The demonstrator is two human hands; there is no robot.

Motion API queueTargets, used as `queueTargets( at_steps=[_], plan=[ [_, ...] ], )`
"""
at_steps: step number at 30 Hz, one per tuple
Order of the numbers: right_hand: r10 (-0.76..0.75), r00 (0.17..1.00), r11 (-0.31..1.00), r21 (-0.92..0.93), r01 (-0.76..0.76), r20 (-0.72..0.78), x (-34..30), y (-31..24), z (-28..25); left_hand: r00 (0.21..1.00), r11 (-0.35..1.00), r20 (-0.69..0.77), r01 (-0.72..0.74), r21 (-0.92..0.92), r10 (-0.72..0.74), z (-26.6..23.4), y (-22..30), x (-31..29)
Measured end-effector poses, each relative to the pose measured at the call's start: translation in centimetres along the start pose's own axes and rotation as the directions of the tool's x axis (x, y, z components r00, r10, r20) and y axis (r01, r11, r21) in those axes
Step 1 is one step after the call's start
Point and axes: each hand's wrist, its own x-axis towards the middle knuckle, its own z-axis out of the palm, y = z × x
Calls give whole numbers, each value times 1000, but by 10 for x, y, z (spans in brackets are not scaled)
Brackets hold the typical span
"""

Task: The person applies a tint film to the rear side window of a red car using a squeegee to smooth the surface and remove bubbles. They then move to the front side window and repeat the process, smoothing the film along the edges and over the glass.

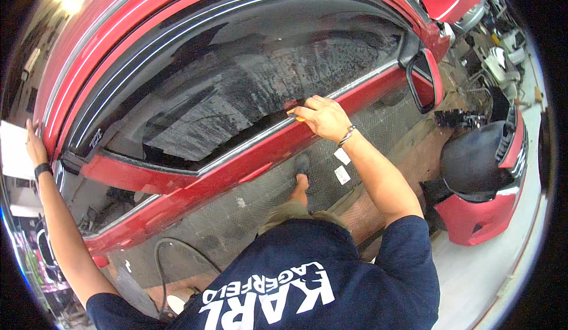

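Observation:
A red car door with a dark window (248, 87) spreads out in front of me. Whitish streaks and dull, residue-like patches cover parts of the glass. My right hand (322, 118) is closed around a small yellow-orange tool (297, 116) at the lower edge of the window, just above the silver trim strip (260, 132). Most of the tool is hidden in my fingers, so its exact kind cannot be made out. At the far left, my left hand (36, 147) rests with fingers stretched out against the red frame of the car body.
A side mirror (423, 81) juts from the door to the right of my right hand. A detached red bumper (482, 217) stands at the right, with assorted parts behind it. A dark hose (177, 241) curves over the patterned floor (260, 203) by the door.

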Motion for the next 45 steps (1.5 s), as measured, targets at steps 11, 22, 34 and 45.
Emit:
queueTargets(
  at_steps=[11,22,34,45],
  plan=[
    [-27,994,999,41,23,103,-5,5,13,992,987,-56,-110,118,117,6,-31,5],
    [13,998,1000,21,-15,60,9,-15,2,999,999,-18,-34,-9,33,16,-8,0],
    [-66,979,997,-22,71,193,12,-31,27,993,979,-24,109,-170,-115,12,6,1],
    [773,618,443,819,-365,-143,-38,-88,30,946,880,-80,-260,398,316,-23,34,-47]
  ],
)
